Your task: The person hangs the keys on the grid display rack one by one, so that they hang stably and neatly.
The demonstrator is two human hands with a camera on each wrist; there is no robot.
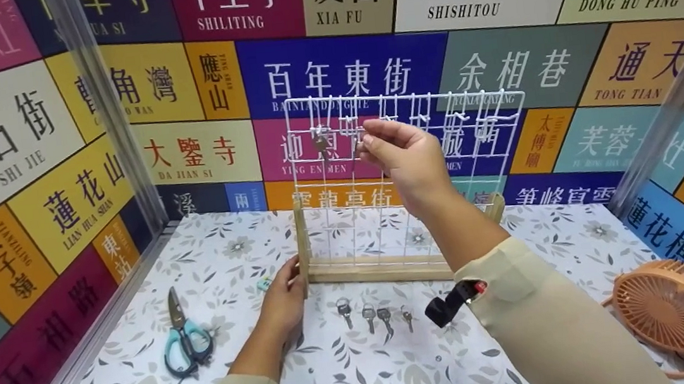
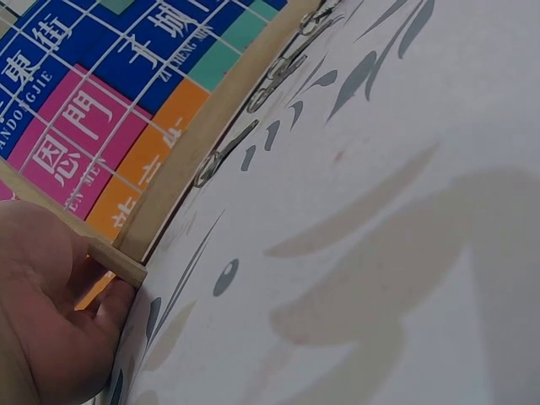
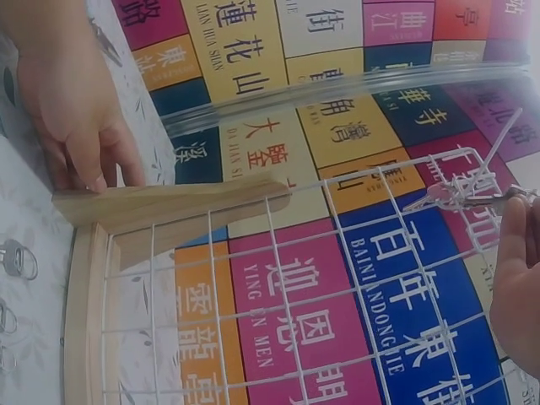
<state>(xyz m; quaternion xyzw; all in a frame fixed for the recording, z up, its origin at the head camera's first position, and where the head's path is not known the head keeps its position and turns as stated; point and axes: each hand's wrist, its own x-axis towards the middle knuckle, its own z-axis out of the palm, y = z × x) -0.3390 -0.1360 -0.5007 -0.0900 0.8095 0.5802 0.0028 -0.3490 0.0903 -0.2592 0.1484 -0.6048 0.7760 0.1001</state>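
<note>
A white wire grid rack (image 1: pixel 382 270) stands on a wooden base, with white hooks along its upper part. My right hand (image 1: pixel 412 162) is raised to the hooks near the upper left and pinches a small metal key (image 3: pixel 488 201) between thumb and fingertips. Just left of it, another key (image 1: pixel 321 142) hangs from a hook. Low at the rack's left side, my left hand (image 1: pixel 284 303) grips the wooden side foot (image 2: pixel 118 260), thumb and fingers around it. Several keys with rings, including the leftmost key (image 1: pixel 344 312), lie on the table in front of the base.
Scissors (image 1: pixel 186 345) with teal and dark handles lie at the left. An orange fan (image 1: pixel 672 310) stands at the right. A small teal item (image 1: pixel 264 283) sits by the left hand. Behind the rack rises a wall (image 1: pixel 341 65) of colourful lettered panels. Flowered cloth covers the table.
</note>
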